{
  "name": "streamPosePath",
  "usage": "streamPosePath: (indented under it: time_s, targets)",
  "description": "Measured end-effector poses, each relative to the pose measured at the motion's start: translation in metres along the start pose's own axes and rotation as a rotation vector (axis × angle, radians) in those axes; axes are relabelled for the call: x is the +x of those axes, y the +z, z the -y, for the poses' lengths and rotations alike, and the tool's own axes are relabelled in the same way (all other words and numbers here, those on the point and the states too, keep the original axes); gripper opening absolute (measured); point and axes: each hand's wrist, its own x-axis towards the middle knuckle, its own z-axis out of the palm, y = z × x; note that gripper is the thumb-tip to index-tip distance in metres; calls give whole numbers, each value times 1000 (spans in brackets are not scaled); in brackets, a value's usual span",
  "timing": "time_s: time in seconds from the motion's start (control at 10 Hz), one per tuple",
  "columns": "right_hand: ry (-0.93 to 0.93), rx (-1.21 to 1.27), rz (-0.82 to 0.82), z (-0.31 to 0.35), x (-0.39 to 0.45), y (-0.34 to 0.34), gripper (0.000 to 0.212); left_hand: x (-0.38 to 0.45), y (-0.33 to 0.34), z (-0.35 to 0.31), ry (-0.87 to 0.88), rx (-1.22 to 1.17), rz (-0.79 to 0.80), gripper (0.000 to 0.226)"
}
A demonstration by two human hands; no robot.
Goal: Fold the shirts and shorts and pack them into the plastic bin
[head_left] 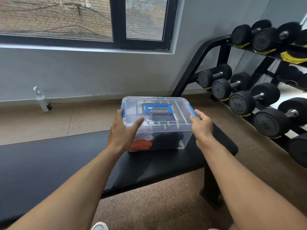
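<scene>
Two hands are framing the bin at the centre of the frame, and we are seeing it sitting on the right end of the black bench. Our left hand is lying against the bin's left side, its fingers stretched up to the blue left latch and its thumb spread across the near left corner of the lid. Our right hand is resting on the near right corner, fingers bending over the lid's edge just below the blue right latch. Both hands are staying well apart, one on each side; how firmly they are gripping we cannot tell.

The clear lid is sitting on the bin, with its blue handle lying flat at the middle. Through the near wall we are seeing folded clothes inside: an orange piece at the lower left, some white cloth above it, and dark cloth filling the middle and right.

A dark ribbed mat is spreading over the left part of the frame, beside the bench. At the right, a rack is carrying rows of black dumbbells. A white bottle is standing on the floor at the left by the wall, below the window.
</scene>
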Motion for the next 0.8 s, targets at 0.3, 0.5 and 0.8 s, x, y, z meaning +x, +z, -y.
streamPosePath:
  time_s: [0.3,0.5,0.8]
  targets:
    - [154,119,-200,0,22,-25,61,-18,25,-13,102,44,280,119]
    - [165,74,-225,-7,32,-37,61,-33,56,-29,105,89,237,108]
    - [171,39,-198,1,26,-44,65,-35,50,-34,89,27,221,107]
